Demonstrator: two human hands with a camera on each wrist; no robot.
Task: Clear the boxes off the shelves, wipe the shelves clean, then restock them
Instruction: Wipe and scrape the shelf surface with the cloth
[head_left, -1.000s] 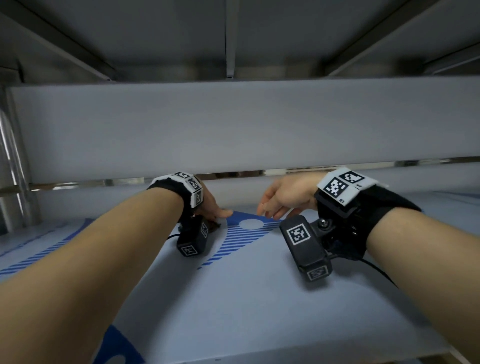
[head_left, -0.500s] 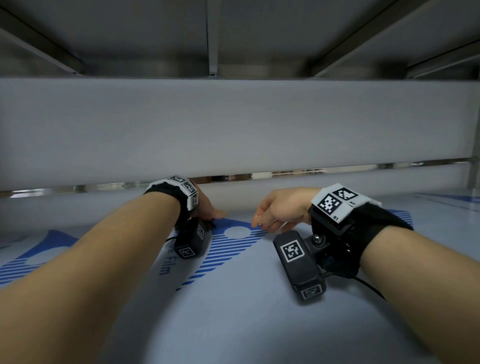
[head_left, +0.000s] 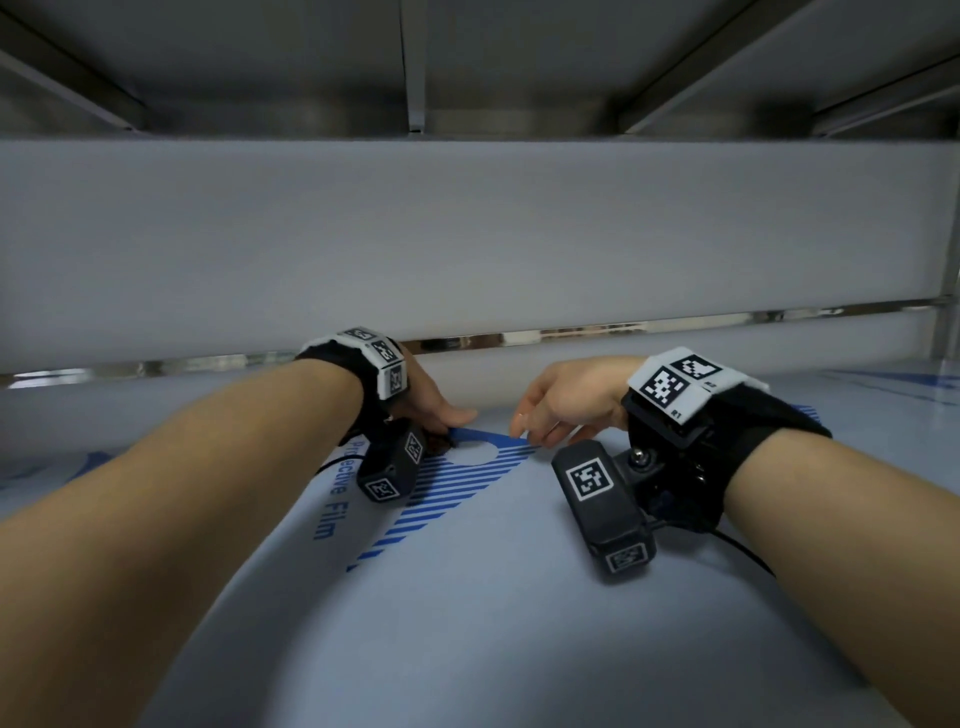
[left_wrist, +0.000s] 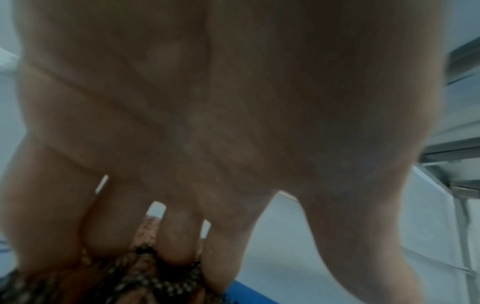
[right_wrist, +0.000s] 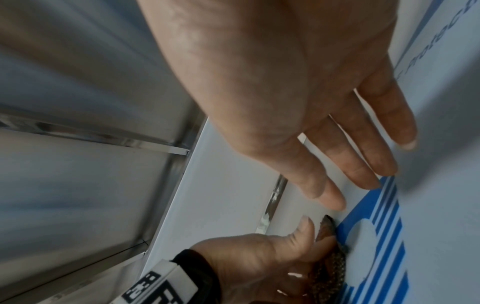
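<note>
My left hand grips a dark, brown-and-black patterned cloth and presses it onto the white shelf near its back edge. The left wrist view shows fingers curled over the cloth. My right hand is just to the right, fingers straight, their tips touching the shelf at the blue striped print. The right wrist view shows the right hand spread, with the left hand on the cloth beyond it. No boxes are in view.
The shelf wears protective film with blue print. A white back panel and a shiny metal rail close the rear. The underside of the shelf above hangs low overhead. A metal upright stands at the far right.
Both hands stay at the tip of the blue print. My view has shifted, bringing the film's lettering into sight under the left wrist.
</note>
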